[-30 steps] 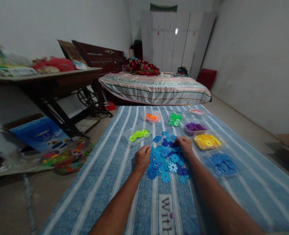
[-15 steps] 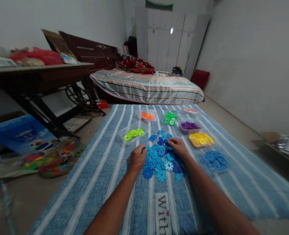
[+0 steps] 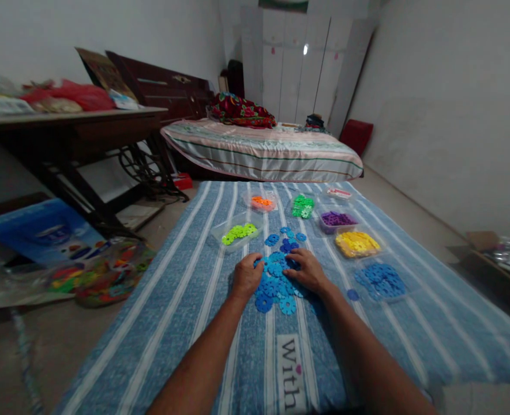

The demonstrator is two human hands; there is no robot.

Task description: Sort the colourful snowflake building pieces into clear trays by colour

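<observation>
The left hand (image 3: 246, 276) is curled at the near-left edge of a pile of blue discs (image 3: 276, 285), its thumb and index finger close together; I cannot tell whether they pinch a disc. The right hand (image 3: 309, 271) reaches in from the other side, its thumb and index finger parted and bent over the discs; whether it grips one is unclear. The pile lies between the two sets of fingers and spills toward the person. Just beyond the right fingertips sit a few dark blue discs (image 3: 288, 245). To the right of the right fingers, beside the forearm, lies a loose disc (image 3: 352, 295), and farther right are boxed blue pieces (image 3: 381, 279). Yellow pieces (image 3: 357, 244) and purple pieces (image 3: 337, 219) lie beyond and right of those fingers, green pieces (image 3: 302, 206) farther ahead. Lime pieces (image 3: 239, 232) lie ahead of the left fingers, with orange pieces (image 3: 262, 202) beyond.
</observation>
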